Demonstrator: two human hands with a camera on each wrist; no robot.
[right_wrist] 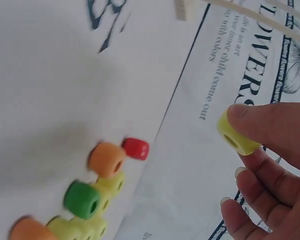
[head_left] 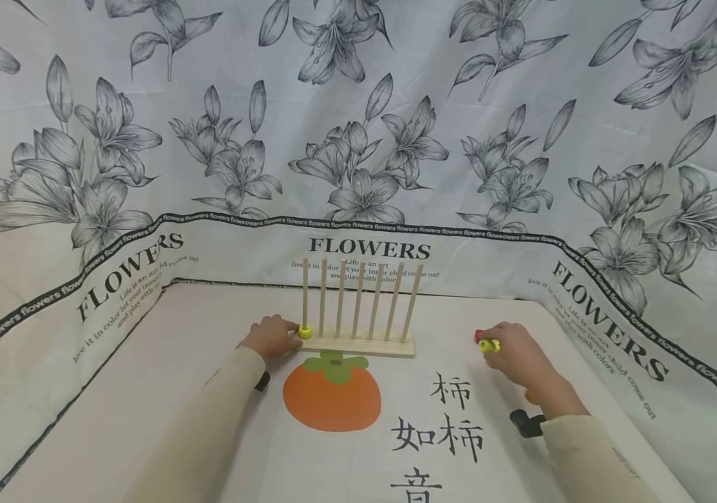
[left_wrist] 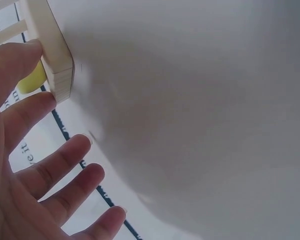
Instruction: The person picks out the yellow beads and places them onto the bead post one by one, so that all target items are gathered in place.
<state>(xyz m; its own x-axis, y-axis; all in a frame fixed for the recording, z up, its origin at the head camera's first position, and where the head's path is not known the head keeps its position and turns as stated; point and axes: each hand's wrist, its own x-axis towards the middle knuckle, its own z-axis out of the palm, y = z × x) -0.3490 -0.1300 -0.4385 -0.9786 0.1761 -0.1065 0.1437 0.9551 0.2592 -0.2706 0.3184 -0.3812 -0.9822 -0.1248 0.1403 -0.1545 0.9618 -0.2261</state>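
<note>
A wooden rack of several upright pegs [head_left: 358, 346] stands near the back of the table. A yellow bead [head_left: 304, 332] sits low on its leftmost peg. My left hand [head_left: 272, 335] holds the left end of the rack's base between thumb and index finger, beside that bead; in the left wrist view the other fingers are spread. Off to the right, my right hand [head_left: 515, 353] pinches another yellow bead [right_wrist: 235, 135] between thumb and index finger, its hole showing. In the right wrist view this bead is raised above the table, apart from the loose beads.
Loose beads lie on the right of the table: a red bead [right_wrist: 136, 149], an orange bead [right_wrist: 105, 159], a green bead [right_wrist: 81, 199] and several yellow ones. A persimmon picture [head_left: 333, 398] and dark characters mark the tabletop. Flowered cloth [head_left: 358, 188] hangs behind and at both sides.
</note>
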